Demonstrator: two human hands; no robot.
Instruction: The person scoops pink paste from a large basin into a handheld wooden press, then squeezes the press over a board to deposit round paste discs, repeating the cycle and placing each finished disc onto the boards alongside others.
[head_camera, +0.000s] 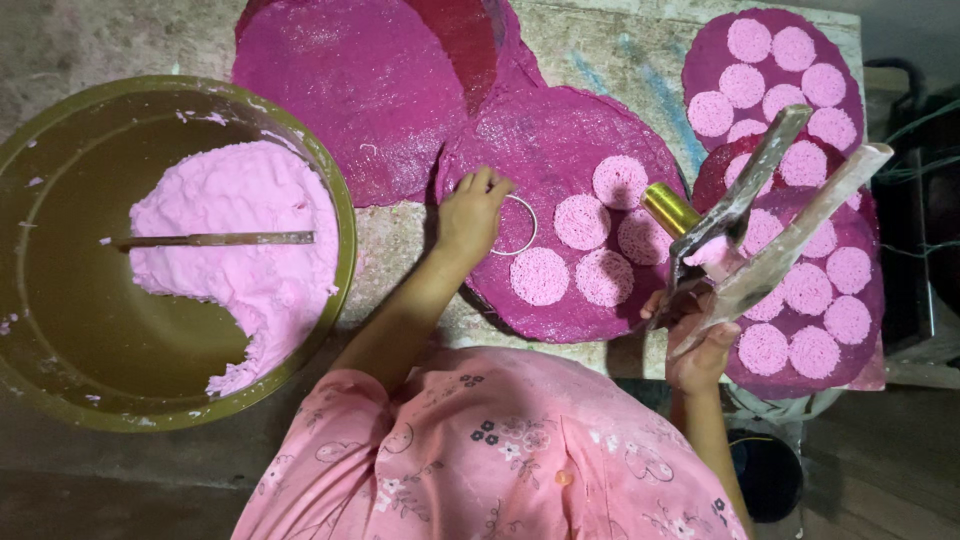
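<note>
On the middle purple mat (540, 140) our left hand (470, 210) pinches the metal ring (518, 226) down empty, right hand (700, 345) gripping two flat scrapers (760, 215); filling with pink paste (240, 215) likely follows.

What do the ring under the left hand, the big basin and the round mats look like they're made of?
The ring looks like thin bare metal: a pale, narrow hoop with a slight shine. The basin seems glossy olive plastic or enamelled metal; its smooth rim reflects light, so either is possible. The mats appear to be woven fibre or mesh dyed magenta, matte with a fine grainy texture.
</note>
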